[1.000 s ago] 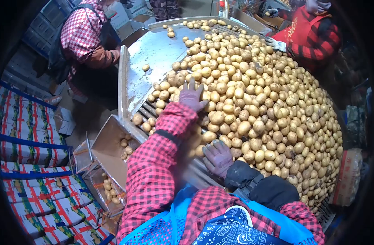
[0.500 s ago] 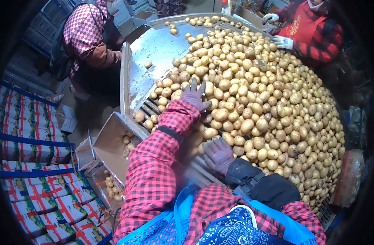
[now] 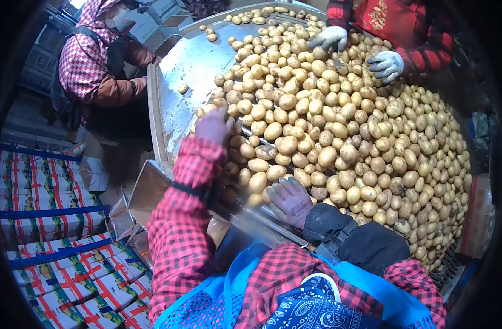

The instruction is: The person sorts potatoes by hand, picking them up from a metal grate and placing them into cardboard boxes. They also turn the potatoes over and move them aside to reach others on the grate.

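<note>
Much looks left: potatoes [image 3: 288, 145] crowd the metal table [image 3: 193, 63], one apart near its left side. The right hand [image 3: 291, 203] lies open against the heap's near edge — the left hand [image 3: 212, 127] blurs over potatoes, its grasp impossible to tell. Beyond, a co-worker's gloves [image 3: 387, 66] touch the heap; printed cartons [image 3: 51, 178] stand left.

Dull purple fingered gloves [image 3: 292, 206] cover the left grip [image 3: 212, 125] and right grip [image 3: 278, 189]; behind them, pink-and-black checked fabric sleeves [image 3: 180, 230]. Around both, yellow-brown oval potatoes [image 3: 327, 157]; beyond the left grip, a silver-grey flat metal counter [image 3: 192, 64]; left of it, white cardboard boxes [image 3: 53, 227] striped red
</note>
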